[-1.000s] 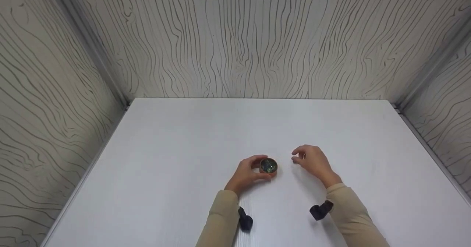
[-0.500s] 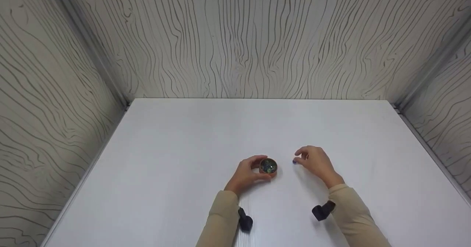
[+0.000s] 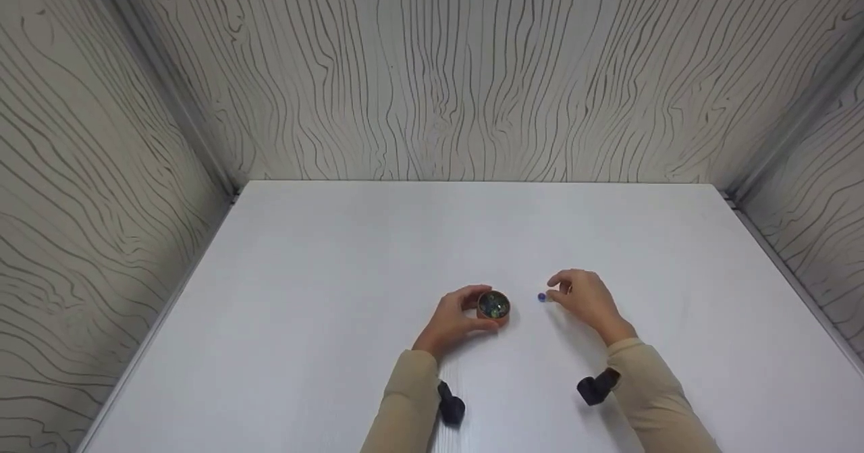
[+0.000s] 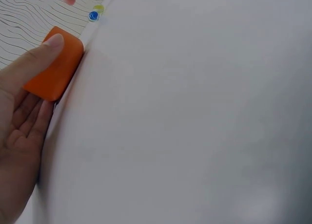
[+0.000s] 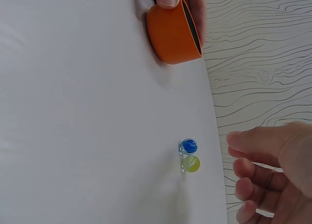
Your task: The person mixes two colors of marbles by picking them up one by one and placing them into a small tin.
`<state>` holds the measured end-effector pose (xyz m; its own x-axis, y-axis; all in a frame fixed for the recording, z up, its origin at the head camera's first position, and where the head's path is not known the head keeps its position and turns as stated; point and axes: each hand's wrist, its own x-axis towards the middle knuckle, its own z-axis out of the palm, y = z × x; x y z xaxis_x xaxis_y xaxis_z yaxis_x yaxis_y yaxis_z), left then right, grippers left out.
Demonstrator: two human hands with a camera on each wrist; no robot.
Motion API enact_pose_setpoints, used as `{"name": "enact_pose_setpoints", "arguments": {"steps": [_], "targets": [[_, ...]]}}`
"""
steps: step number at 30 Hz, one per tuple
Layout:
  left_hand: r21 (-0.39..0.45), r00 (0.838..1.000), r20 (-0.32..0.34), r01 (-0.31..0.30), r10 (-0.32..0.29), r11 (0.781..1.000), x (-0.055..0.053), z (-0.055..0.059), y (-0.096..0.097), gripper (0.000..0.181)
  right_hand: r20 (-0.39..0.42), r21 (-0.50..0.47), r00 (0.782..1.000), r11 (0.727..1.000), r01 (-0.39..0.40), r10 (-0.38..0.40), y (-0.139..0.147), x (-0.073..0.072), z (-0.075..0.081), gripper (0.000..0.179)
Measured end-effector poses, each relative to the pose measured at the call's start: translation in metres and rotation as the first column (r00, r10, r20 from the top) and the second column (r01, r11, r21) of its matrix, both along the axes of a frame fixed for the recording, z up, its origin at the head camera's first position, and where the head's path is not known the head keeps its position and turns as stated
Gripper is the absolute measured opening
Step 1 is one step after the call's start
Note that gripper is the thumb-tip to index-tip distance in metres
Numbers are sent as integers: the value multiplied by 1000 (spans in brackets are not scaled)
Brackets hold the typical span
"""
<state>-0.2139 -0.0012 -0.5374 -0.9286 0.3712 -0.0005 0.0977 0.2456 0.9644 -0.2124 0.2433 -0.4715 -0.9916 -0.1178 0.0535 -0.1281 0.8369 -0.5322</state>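
Note:
My left hand (image 3: 453, 321) grips a small orange cup (image 4: 63, 63) standing on the white table, thumb on one side and fingers on the other. Seen from above, the cup's dark inside (image 3: 493, 304) shows glinting greenish shapes, too small to make out. To the right of the cup, a blue marble (image 5: 189, 146) and a yellow marble (image 5: 191, 164) lie side by side on the table. Beside them hovers my right hand (image 3: 586, 301), its fingers loosely bent and nothing between thumb and fingertips. The head view shows mainly the blue marble (image 3: 541, 297).
White table (image 3: 337, 257) surface spreads around both hands. Panels with a wood-grain line pattern (image 3: 432, 75) rise behind it and at both sides. A black camera mount sits at each wrist, the left (image 3: 450, 406) and the right (image 3: 597, 387).
My right hand has drawn back slightly to the right, uncovering the blue marble, which was hidden at its fingertips. The left hand and the cup have stayed in place.

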Motion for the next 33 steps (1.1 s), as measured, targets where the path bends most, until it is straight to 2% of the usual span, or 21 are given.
{"name": "enact_pose_setpoints", "arguments": {"steps": [9,20,33], "targets": [[24,1000,-4,18,-18,1000,-1,-1,-1,66,42,8,999,1000,28,-28,3,-3,-6,24],[-6,1000,-5,15,-15,1000,0,1,-2,68,103,9,993,999,51,-52,3,-2,-12,23],[17,1000,1,14,-14,1000,-1,-2,-2,66,125,18,991,999,38,-40,3,-5,-17,23]]}}
